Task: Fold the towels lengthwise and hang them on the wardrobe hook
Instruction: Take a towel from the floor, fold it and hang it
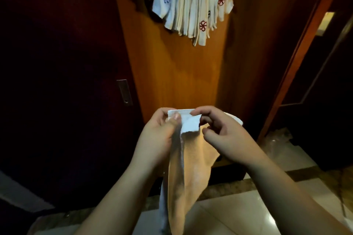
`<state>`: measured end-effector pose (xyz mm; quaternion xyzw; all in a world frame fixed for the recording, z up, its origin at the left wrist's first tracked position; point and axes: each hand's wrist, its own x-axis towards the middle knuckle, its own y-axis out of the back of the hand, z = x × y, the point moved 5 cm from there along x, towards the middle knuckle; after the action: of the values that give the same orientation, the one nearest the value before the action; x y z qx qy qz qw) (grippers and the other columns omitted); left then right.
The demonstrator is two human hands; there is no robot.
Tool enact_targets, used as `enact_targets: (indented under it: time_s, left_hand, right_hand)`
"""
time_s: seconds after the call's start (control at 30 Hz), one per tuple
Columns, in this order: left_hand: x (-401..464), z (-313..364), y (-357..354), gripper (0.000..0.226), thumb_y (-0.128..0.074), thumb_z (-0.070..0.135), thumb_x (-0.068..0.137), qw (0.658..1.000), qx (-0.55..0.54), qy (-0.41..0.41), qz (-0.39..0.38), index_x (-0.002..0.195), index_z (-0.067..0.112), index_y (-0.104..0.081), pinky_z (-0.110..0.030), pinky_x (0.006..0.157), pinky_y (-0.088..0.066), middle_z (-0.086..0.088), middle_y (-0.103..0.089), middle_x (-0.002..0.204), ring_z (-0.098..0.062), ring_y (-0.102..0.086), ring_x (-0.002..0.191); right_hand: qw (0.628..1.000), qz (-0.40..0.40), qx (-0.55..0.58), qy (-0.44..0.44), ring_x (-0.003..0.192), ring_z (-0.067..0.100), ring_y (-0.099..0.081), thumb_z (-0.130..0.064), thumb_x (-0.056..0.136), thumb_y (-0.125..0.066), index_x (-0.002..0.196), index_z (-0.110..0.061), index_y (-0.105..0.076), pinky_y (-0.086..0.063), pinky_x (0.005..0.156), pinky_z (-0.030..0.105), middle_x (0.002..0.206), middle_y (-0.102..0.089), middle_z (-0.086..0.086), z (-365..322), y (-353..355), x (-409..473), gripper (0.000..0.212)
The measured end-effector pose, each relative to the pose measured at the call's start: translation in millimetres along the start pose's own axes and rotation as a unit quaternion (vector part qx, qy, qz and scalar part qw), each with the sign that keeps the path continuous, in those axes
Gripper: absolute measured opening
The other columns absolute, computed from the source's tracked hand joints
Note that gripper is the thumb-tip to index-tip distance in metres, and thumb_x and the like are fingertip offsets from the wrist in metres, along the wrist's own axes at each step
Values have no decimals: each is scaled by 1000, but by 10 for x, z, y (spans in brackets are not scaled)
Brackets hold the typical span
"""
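Note:
A pale towel (188, 160) hangs down in front of me, white at its top edge and peach-toned lower, folded along its length. My left hand (158, 135) pinches the top left corner between thumb and fingers. My right hand (219, 129) pinches the top edge on the right side. Both hands hold it at waist height before the orange wooden wardrobe panel (181, 74). Higher on that panel, a bunch of several folded towels (191, 4) with red and blue flower marks hangs from a hook hidden above the frame.
A dark wardrobe door (57, 63) with a metal handle plate (125, 92) stands at the left. A wooden door frame (298, 59) rises at the right. Crumpled clear plastic (277, 139) lies on the glossy tiled floor (238, 212) at the right.

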<state>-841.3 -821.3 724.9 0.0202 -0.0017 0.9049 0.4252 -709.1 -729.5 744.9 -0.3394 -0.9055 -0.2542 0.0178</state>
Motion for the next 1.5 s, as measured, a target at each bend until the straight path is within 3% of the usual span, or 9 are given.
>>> enact_targets:
  time_s: [0.23, 0.47, 0.67, 0.77, 0.9, 1.0, 1.13, 1.3, 1.5]
  left_hand:
    - [-82, 119, 82, 22, -66, 27, 85, 990, -143, 10, -14, 99, 14, -76, -33, 69, -56, -10, -75, 96, -22, -72, 85]
    - [-153, 197, 27, 31, -45, 20, 102, 982, -161, -6, -97, 113, 14, -73, -31, 78, -55, -11, -74, 107, -24, -71, 101]
    - [-207, 177, -3, 33, -44, 20, 101, 980, -178, -21, -86, 116, 11, -71, -34, 83, -53, -11, -73, 110, -25, -70, 105]
    - [-217, 141, -1, 33, -45, 25, 100, 982, -171, -23, -69, 116, 14, -72, -37, 85, -51, -10, -74, 110, -25, -70, 105]
    - [-229, 150, 10, 35, -58, 37, 86, 987, -128, -53, -80, 113, 20, -73, -19, 70, -52, -3, -75, 106, -12, -71, 90]
    - [-209, 125, 45, 28, -62, 34, 84, 992, -93, -62, -51, 106, 22, -75, -30, 77, -55, -1, -76, 100, -15, -72, 92]
    - [-124, 98, 141, 25, -63, 31, 84, 993, -105, -51, -37, 101, 18, -77, -44, 83, -55, -11, -76, 98, -29, -72, 94]
    - [-21, 118, 330, 25, -65, 21, 77, 987, -151, -52, -19, 96, 8, -74, -29, 66, -57, -14, -75, 88, -21, -71, 76]
    - [62, 96, 619, 19, -66, 19, 75, 987, -148, -66, 15, 89, 10, -74, -27, 67, -56, -13, -74, 85, -21, -68, 74]
  right_hand:
    - [985, 49, -109, 128, 93, -6, -62, -27, 94, -62, 91, -47, -60, -49, 79, 13, 96, -66, -26, -363, -93, -7, 20]
    - [980, 101, -142, 97, 90, -5, -60, -49, 87, -54, 97, -37, -66, -50, 74, 18, 82, -65, -23, -466, -78, 38, 20]
    - [988, 125, -76, 54, 78, 1, -64, -41, 90, -64, 94, -31, -72, -52, 67, 25, 78, -69, -13, -447, -89, 17, 14]
    - [991, 119, -52, 36, 77, 3, -65, -41, 91, -64, 94, -30, -72, -53, 69, 28, 78, -70, -10, -436, -121, 0, 14]
    - [994, 109, -22, 12, 78, 2, -67, -37, 91, -64, 92, -32, -71, -53, 67, 17, 77, -72, -9, -429, -118, 17, 8]
    - [997, 70, 17, -25, 69, -2, -66, -35, 94, -62, 90, -27, -71, -47, 60, 8, 72, -73, -9, -412, -106, 53, 13]
    - [997, -16, 16, -73, 56, 8, -60, -40, 95, -60, 95, -21, -69, -49, 57, 18, 64, -70, 0, -307, -61, 114, 21]
    - [954, -186, -123, -202, 60, 10, -65, -38, 92, -67, 96, -25, -62, -52, 61, 23, 74, -75, 1, 234, 9, 57, 15]
    - [949, -70, -255, -170, 73, -3, -63, -45, 90, -66, 85, -35, -68, -50, 67, 24, 80, -70, -13, 451, 390, -42, 11]
